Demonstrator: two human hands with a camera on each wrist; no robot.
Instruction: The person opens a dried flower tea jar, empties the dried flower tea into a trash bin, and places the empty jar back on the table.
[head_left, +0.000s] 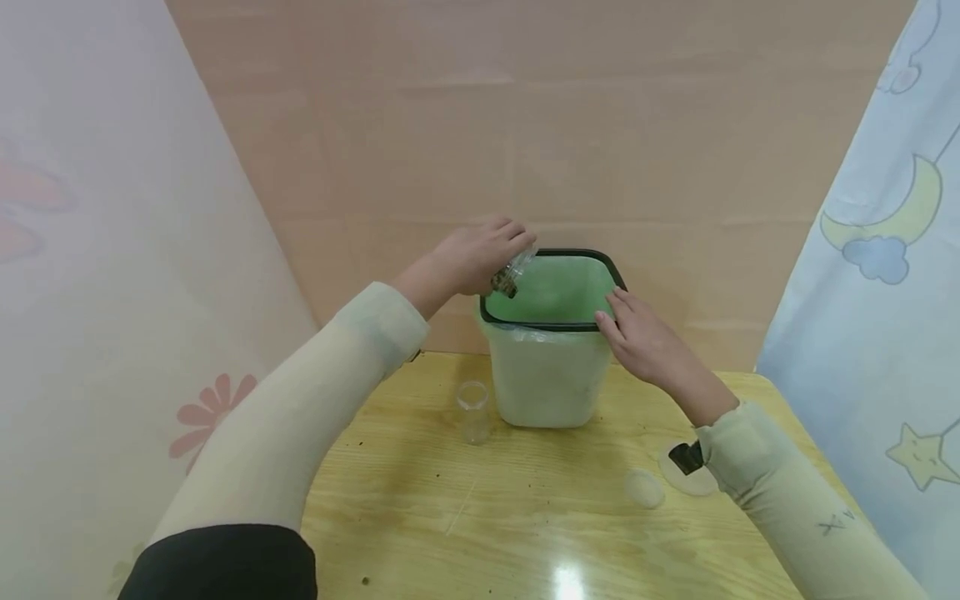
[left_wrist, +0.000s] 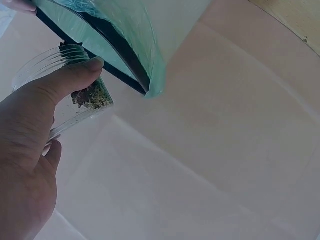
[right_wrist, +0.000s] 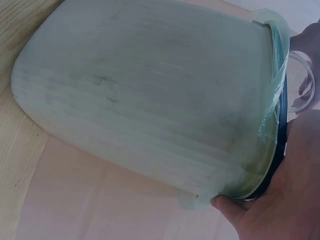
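My left hand grips a clear plastic jar by its side, thumb across it in the left wrist view. The jar is tilted at the left rim of a trash bin, and dark bits and dry plant scraps lie inside it. A pale green liner covers the bin and folds over its black rim. At the right front corner, my right hand holds the rim. In the right wrist view its digits reach the bin's outer side, and the hand hides part of the rim.
An uncapped clear jar stands on the wooden table left of the bin. Two pale round discs lie at the right, one partly behind the right sleeve. Dark crumbs dot the tabletop. Hanging cloths border the back and both sides.
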